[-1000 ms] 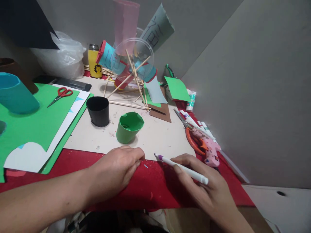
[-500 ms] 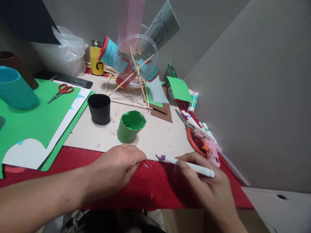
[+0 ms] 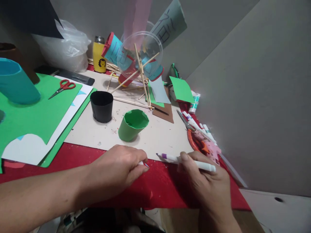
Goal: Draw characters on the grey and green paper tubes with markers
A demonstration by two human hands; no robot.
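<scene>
A messy desk, boxed in by grey walls (image 3: 255, 97), is covered with a red sheet (image 3: 157, 187) and beige cardboard (image 3: 160, 136). The white marker (image 3: 187, 161), purple-banded near its tip, is gripped by the right hand (image 3: 206, 184) right at the cardboard's near edge. The left hand (image 3: 116, 171) is laid curled on the red. Whether the tiny scrap (image 3: 145, 164) is pinched can't be told.

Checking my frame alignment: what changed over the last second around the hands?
The right hand levelled its purple-banded marker, still gripped. The left hand edged right, fingertips reaching a small scrap. The green paper cup and black cup stayed put.
</scene>
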